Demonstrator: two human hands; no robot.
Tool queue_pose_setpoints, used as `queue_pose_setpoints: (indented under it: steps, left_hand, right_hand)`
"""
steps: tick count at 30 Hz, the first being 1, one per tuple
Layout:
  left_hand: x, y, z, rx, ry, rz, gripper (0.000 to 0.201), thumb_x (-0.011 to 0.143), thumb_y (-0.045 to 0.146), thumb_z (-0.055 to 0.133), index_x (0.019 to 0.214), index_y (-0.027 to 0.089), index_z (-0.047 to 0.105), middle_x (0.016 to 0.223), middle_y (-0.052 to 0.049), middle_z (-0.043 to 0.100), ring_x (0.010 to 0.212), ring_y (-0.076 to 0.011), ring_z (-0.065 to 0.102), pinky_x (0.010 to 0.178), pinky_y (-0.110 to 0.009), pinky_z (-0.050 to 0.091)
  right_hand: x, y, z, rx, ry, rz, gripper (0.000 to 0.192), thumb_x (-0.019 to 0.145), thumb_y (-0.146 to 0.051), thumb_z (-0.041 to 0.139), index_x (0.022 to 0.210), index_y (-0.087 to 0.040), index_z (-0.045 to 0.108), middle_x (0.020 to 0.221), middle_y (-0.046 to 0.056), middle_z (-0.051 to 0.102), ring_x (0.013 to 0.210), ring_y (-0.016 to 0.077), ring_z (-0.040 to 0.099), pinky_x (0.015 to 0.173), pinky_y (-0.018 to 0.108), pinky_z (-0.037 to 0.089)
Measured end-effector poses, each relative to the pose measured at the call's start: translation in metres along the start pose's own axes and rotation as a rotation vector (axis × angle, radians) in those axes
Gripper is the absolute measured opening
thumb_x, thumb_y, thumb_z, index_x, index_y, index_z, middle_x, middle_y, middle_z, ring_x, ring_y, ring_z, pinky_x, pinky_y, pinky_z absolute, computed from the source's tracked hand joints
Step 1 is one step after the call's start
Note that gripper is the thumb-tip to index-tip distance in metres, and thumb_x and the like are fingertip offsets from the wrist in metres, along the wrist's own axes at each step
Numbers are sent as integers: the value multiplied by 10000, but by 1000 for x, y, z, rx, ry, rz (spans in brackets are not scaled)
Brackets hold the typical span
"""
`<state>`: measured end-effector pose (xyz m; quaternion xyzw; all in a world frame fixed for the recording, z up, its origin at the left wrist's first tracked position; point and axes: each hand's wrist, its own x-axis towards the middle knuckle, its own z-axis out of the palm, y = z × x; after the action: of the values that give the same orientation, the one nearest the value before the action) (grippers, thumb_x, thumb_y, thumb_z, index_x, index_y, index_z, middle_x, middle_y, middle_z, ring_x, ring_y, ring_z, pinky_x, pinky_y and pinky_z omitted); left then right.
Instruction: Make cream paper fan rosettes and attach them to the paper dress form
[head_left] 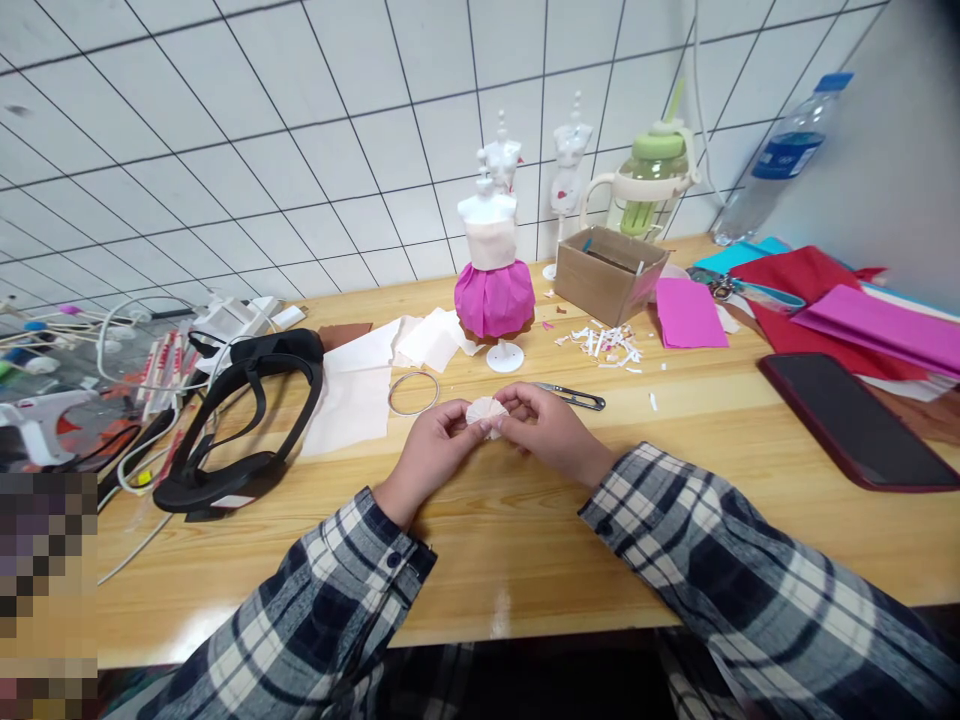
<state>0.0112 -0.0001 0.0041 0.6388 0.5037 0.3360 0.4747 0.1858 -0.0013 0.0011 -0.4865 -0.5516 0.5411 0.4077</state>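
Between my fingertips is a small cream piece of pleated paper (486,408), fanned out in a rounded shape. My left hand (439,445) pinches its left and lower edge, and my right hand (544,425) grips it from the right; both are closed on it. Just behind my right hand lie black thread snips (574,396). A thin metal ring (414,394) rests on the table beyond my left hand. Farther back stands a small white dress form (487,207) wearing a cream top and a gathered magenta skirt (495,298).
A cardboard box (607,277) and paper scraps (607,345) sit behind right. At right are a phone (862,420), coloured sheets (885,325) and a water bottle (784,160). Cream sheets (349,400), a black headset strap (247,420), cables and a glue gun (49,420) occupy the left.
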Motion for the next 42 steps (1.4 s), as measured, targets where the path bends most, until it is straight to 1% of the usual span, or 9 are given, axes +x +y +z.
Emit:
queue_pose_setpoints:
  steps: [4, 9, 18, 24, 27, 30, 35, 39, 42]
  left_hand:
    - [-2, 0, -1, 67, -66, 59, 275, 812, 409, 685, 874, 141, 685, 844, -48, 687, 787, -179, 605, 722, -272, 468]
    - [-1, 1, 0, -101, -99, 41, 378, 768, 391, 741, 1050, 148, 668, 1028, -84, 716, 937, -219, 645, 844, -310, 492]
    - [-3, 0, -3, 32, -77, 12, 318, 778, 461, 710, 783, 144, 725, 755, -44, 709, 719, -181, 612, 671, -267, 461]
    - [-1, -2, -6, 5, -48, -53, 336, 761, 467, 723, 822, 136, 735, 756, -40, 722, 678, -172, 607, 642, -263, 444]
    - [1, -4, -7, -66, -48, -69, 334, 749, 454, 740, 850, 136, 736, 781, -41, 729, 694, -172, 615, 666, -268, 450]
    - [1, -6, -7, -140, -67, -70, 325, 747, 439, 750, 868, 137, 742, 813, -51, 740, 750, -192, 644, 726, -290, 476]
    - [-1, -1, -5, -312, -134, -39, 337, 787, 391, 729, 1021, 148, 739, 1046, -89, 750, 972, -245, 674, 904, -343, 487]
    - [0, 2, -1, -271, -79, -50, 454, 738, 380, 785, 1124, 153, 708, 1148, -106, 731, 1041, -258, 667, 951, -356, 478]
    - [1, 0, 0, -202, -73, -63, 424, 745, 419, 773, 1070, 149, 731, 1104, -97, 745, 990, -252, 674, 906, -348, 486]
  right_hand:
    - [1, -2, -2, -29, 11, -6, 139, 739, -299, 653, 791, -172, 632, 709, 5, 628, 602, 116, 549, 545, 239, 466]
    - [4, 0, -5, 44, 32, -23, 184, 729, -346, 667, 788, -179, 617, 691, -8, 626, 585, 111, 541, 540, 234, 448]
    - [2, 4, -3, -44, -33, -52, 163, 718, -329, 697, 729, -171, 659, 630, -10, 632, 557, 105, 526, 519, 225, 425]
    - [2, 0, -7, 40, -62, 25, 265, 754, -408, 683, 856, -164, 686, 674, -4, 638, 537, 101, 526, 474, 220, 449]
    - [3, 1, -8, 101, -83, 91, 304, 746, -411, 702, 918, -162, 676, 689, -3, 632, 538, 96, 525, 436, 202, 459]
    - [4, 3, -7, 89, -61, 88, 253, 699, -353, 753, 833, -160, 660, 680, 0, 632, 557, 97, 538, 433, 189, 466]
    - [5, 2, -7, 132, -3, 93, 222, 701, -338, 743, 803, -169, 639, 706, -1, 639, 560, 92, 532, 436, 187, 460]
    - [4, 0, -8, 179, 11, 96, 230, 701, -340, 741, 811, -171, 630, 725, -6, 635, 555, 80, 517, 441, 179, 452]
    - [4, 0, -7, 192, 1, 99, 231, 696, -333, 742, 815, -171, 628, 730, -5, 630, 564, 82, 520, 440, 175, 450]
